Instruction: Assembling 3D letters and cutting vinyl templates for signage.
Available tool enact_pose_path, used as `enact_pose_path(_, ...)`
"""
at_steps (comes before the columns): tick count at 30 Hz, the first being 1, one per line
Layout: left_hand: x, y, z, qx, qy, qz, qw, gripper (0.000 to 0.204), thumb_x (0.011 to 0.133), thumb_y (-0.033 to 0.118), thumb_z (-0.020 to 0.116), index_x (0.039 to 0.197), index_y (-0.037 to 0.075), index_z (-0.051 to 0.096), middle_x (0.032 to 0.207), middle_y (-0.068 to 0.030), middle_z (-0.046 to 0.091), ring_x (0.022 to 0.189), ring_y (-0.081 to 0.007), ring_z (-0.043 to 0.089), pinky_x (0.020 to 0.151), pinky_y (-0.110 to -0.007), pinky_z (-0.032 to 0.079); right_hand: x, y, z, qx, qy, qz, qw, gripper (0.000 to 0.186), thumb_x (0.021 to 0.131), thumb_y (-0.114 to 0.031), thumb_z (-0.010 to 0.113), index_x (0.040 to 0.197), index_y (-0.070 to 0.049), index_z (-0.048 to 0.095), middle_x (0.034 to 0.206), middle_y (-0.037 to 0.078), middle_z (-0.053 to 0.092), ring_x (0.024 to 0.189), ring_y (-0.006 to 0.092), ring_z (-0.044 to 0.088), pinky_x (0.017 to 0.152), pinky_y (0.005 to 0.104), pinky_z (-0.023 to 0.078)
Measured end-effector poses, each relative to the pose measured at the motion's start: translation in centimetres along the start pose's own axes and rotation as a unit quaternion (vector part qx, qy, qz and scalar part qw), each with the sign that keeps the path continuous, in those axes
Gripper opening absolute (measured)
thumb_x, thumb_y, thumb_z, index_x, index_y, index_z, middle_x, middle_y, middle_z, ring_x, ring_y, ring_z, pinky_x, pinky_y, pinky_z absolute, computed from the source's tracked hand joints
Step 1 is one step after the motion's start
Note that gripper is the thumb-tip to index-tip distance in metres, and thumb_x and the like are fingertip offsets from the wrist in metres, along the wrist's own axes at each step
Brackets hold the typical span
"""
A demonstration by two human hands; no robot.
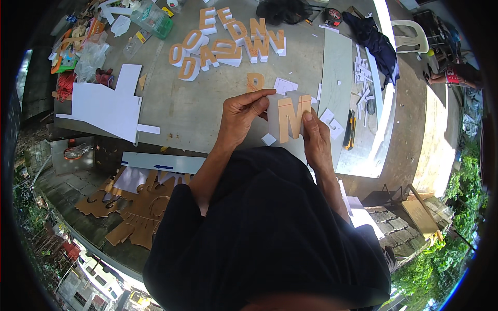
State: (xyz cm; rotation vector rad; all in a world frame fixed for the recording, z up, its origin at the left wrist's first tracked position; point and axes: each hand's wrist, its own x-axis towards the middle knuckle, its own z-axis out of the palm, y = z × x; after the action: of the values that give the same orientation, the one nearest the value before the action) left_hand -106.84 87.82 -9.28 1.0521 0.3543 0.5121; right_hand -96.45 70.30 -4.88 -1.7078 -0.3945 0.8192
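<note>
Held up over the table is a block letter (289, 122) with a tan face, a thin red line near its top and pale white sides. My left hand (238, 116) is closed on its left part, fingertips at the upper white side and thumb bent beneath the index finger. On the right edge, my right hand (317, 136) grips it with the thumb on the tan face; the other fingers are mostly hidden behind. Just beyond lies a flat tan letter (254, 81). White cut-out pieces (285, 86) are scattered around the held letter.
Several tan-faced block letters (207, 20) stand at the far middle. Large white sheet offcuts (106, 103) lie left, near a clear bottle (152, 20). To the right are a yellow-black utility knife (350, 129), white strips (361, 78) and dark cloth (371, 44). Brown cut-out board (129, 207) sits below left.
</note>
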Motion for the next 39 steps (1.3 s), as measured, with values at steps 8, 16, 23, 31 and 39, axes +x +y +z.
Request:
enact_pose_path(8, 0.2, -1.4, -0.7, -0.045, -0.008, -0.007, 0.999, 0.028, 0.098, 0.016, 0.072, 0.121, -0.001, 0.075, 0.102, -0.0102, 0.077, 0.086, -0.0151, 0.071, 0.073, -0.03, 0.061, 0.1, 0.2, -0.1, -0.005, 0.001, 0.036, 0.999, 0.058, 0.109, -0.057, 0.043, 0.089, -0.005, 0.057, 0.072, -0.003, 0.033, 0.07, 0.01, 0.029, 0.062, 0.031, 0.026)
enact_pose_path(16, 0.1, -2.8, -1.1, -0.131, 0.004, -0.02, 0.991, 0.029, 0.097, 0.015, 0.072, 0.123, 0.001, 0.073, 0.114, -0.0092, 0.075, 0.099, -0.0144, 0.071, 0.087, -0.028, 0.058, 0.2, -0.3, 0.4, 0.011, 0.001, 0.04, 0.999, 0.056, 0.109, -0.053, 0.045, 0.086, -0.003, 0.057, 0.073, -0.004, 0.033, 0.069, 0.0095, 0.029, 0.062, 0.0307, 0.026)
enact_pose_path(23, 0.3, -3.2, -1.2, -0.157, -0.014, -0.007, 0.988, 0.028, 0.097, 0.012, 0.071, 0.123, 0.0, 0.072, 0.117, -0.0121, 0.075, 0.104, -0.0165, 0.071, 0.092, -0.029, 0.058, 0.4, 0.8, 0.6, 0.036, 0.013, 0.033, 0.999, 0.055, 0.109, -0.052, 0.045, 0.088, -0.003, 0.059, 0.073, -0.003, 0.034, 0.068, 0.0089, 0.03, 0.061, 0.0295, 0.025)
enact_pose_path(31, 0.3, -3.2, -1.2, -0.178, 0.001, -0.02, 0.984, 0.026, 0.093, 0.008, 0.075, 0.118, -0.002, 0.074, 0.113, -0.0108, 0.076, 0.101, -0.0138, 0.07, 0.092, -0.026, 0.058, 0.3, 0.9, 0.4, 0.021, 0.005, 0.049, 0.999, 0.055, 0.109, -0.051, 0.044, 0.091, -0.002, 0.06, 0.074, -0.002, 0.035, 0.069, 0.0098, 0.03, 0.061, 0.0303, 0.025)
enact_pose_path(39, 0.3, -3.6, -1.6, -0.186, -0.005, -0.021, 0.982, 0.026, 0.092, 0.005, 0.075, 0.118, -0.002, 0.074, 0.114, -0.0119, 0.076, 0.102, -0.0145, 0.071, 0.093, -0.026, 0.058, 0.3, 0.5, 0.7, 0.019, 0.008, 0.039, 0.999, 0.054, 0.109, -0.051, 0.044, 0.092, -0.002, 0.058, 0.074, -0.002, 0.034, 0.071, 0.0113, 0.03, 0.064, 0.0315, 0.027)
